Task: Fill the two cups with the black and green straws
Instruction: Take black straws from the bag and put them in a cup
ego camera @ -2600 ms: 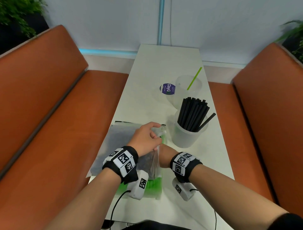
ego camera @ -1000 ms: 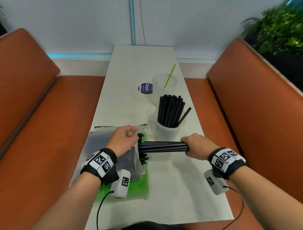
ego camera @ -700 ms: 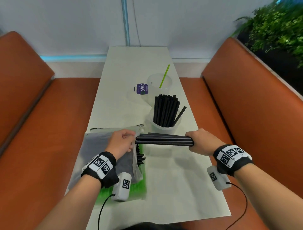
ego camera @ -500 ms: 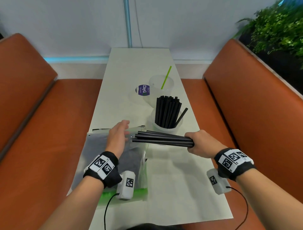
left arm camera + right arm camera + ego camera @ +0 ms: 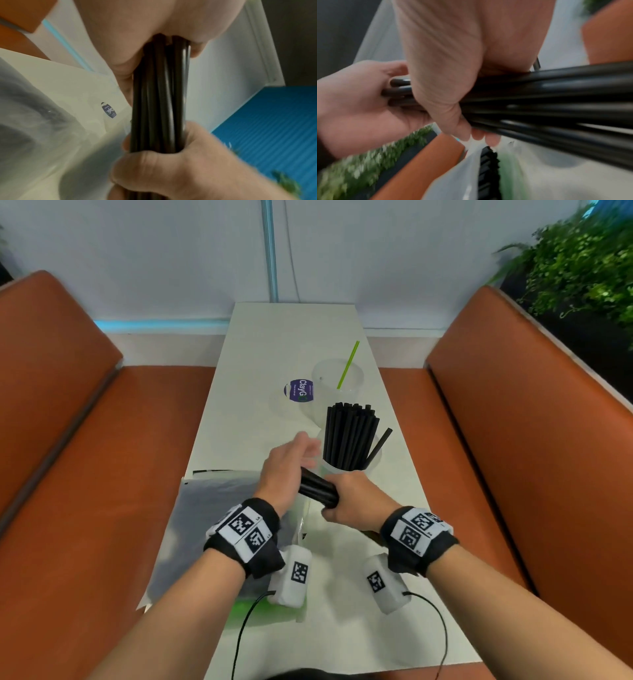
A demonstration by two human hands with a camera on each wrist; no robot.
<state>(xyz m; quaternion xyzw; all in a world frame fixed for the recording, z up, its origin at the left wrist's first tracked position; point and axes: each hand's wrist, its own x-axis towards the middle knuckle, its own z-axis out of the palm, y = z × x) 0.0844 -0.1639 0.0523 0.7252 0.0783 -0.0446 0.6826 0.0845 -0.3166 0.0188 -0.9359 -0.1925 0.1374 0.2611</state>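
Note:
My right hand [image 5: 352, 499] grips a bundle of black straws [image 5: 317, 490] above the table, just in front of the near cup. The palm of my left hand [image 5: 291, 462] presses flat against the bundle's left ends, fingers stretched out; the left wrist view shows the straw bundle [image 5: 159, 94] butting into the palm. The near clear cup [image 5: 342, 470] stands packed with upright black straws [image 5: 349, 433]. Behind it the far clear cup [image 5: 337, 386] holds a single green straw [image 5: 347, 364].
A translucent bag with black straws [image 5: 212, 508] lies at the table's front left, over a pack of green straws [image 5: 260, 609]. A clear lid with a purple sticker [image 5: 300, 390] lies left of the far cup. Orange benches [image 5: 102, 474] flank the narrow white table [image 5: 291, 337].
My right hand drew the black bundle out of the bag to the right, then came back toward the middle. My left hand let go of the bag and now presses its palm on the straw ends.

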